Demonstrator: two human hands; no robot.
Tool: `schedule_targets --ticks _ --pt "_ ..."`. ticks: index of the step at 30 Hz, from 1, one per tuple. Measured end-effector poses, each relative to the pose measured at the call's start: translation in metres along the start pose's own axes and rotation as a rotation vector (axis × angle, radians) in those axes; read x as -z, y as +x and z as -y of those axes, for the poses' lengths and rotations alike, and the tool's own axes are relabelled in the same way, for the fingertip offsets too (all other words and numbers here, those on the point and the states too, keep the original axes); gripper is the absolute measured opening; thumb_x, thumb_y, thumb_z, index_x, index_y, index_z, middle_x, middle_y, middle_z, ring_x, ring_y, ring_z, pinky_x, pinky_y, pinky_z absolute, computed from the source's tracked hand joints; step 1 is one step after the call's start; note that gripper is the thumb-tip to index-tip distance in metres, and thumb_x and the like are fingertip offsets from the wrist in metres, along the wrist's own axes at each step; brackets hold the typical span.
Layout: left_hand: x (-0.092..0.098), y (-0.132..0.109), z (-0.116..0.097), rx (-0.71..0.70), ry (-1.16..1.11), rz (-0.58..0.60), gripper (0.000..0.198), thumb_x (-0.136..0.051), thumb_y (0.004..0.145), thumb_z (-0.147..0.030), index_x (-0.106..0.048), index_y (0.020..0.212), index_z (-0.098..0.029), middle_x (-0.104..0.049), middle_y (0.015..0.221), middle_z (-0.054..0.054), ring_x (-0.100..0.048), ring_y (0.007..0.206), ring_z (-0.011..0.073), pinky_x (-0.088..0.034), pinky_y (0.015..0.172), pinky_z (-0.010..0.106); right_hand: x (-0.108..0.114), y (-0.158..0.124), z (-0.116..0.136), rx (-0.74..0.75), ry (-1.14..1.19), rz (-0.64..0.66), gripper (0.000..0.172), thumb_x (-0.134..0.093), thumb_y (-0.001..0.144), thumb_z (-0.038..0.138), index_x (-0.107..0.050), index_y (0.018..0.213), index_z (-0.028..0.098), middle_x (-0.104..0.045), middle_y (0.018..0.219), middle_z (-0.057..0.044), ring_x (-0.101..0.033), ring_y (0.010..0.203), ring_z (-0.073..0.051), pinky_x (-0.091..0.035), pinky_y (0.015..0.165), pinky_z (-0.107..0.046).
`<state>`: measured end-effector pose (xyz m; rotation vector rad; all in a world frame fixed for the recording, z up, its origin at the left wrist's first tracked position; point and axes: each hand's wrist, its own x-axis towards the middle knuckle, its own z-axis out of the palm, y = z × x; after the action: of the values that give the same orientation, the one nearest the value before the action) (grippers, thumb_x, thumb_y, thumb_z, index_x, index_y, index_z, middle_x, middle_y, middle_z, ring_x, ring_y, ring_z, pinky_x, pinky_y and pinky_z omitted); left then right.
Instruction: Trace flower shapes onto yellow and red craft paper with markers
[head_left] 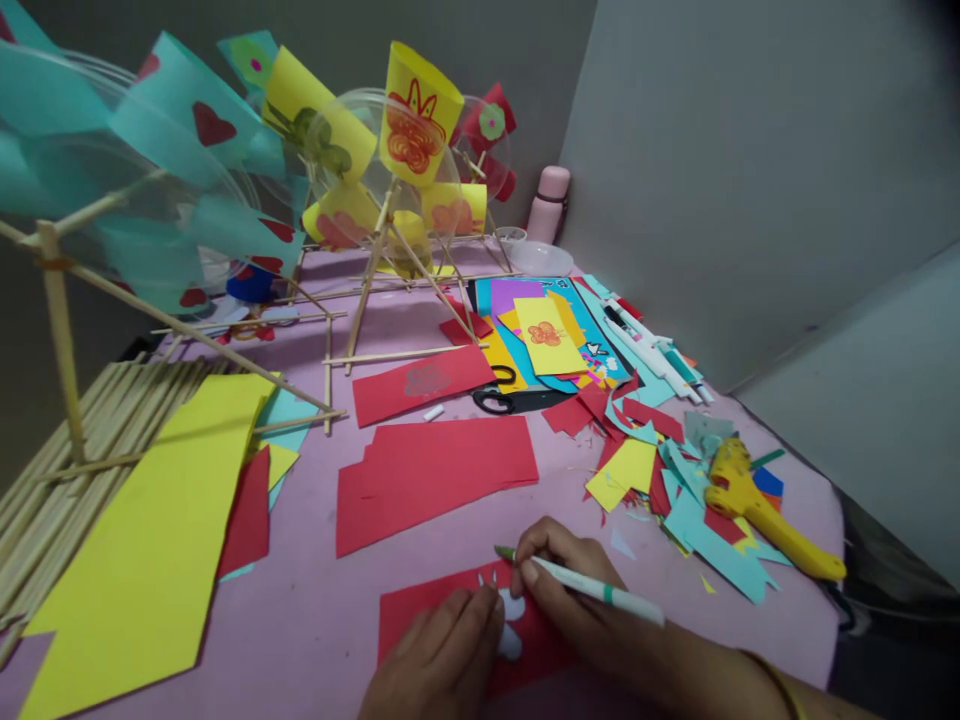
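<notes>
A white butterfly-shaped cutout (510,640) lies on a piece of red paper (401,612) at the table's near edge. My left hand (446,650) rests over it, fingers side by side and laid flat, covering its left part. In a pinch, my right hand (574,585) holds a white felt-tip marker (600,590) with a green band. Its green tip points left, just above the red paper's top edge. Beyond are overlapping red sheets (442,465) and a red strip with a faint grey butterfly print (427,383).
Stick-and-paper wheels (382,200) stand at the back left. Yellow paper (165,520) overlaps wooden sticks (45,500) on the left. Black-handled scissors (495,400) lie mid-table. Paper scraps (622,475), several markers (660,350) and a yellow glue gun (765,510) are on the right.
</notes>
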<state>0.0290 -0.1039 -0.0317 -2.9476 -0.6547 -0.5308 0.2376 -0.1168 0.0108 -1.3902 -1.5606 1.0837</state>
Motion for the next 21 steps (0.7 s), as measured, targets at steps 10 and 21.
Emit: schedule_targets --ticks 10,21 --pt "0.006 0.012 0.002 -0.030 0.028 -0.099 0.037 -0.029 0.091 -0.005 -0.058 0.112 -0.015 -0.071 0.106 0.005 -0.069 0.088 0.0185 -0.057 0.073 0.027 -0.004 -0.005 -0.019 0.547 -0.263 -0.100 0.023 -0.039 0.094 0.023 -0.061 0.098 0.017 -0.073 0.076 -0.005 -0.068 0.065 -0.014 -0.053 0.064 -0.022" --pt "0.006 0.010 0.003 -0.002 -0.013 -0.099 0.037 -0.026 0.097 -0.014 -0.056 0.119 -0.016 -0.070 0.108 0.004 -0.067 0.091 0.0166 -0.056 0.076 0.024 -0.003 -0.006 -0.024 0.465 -0.205 -0.027 0.023 -0.039 0.097 0.025 -0.059 0.106 0.019 -0.071 0.081 -0.003 -0.066 0.071 -0.013 -0.051 0.070 -0.021"
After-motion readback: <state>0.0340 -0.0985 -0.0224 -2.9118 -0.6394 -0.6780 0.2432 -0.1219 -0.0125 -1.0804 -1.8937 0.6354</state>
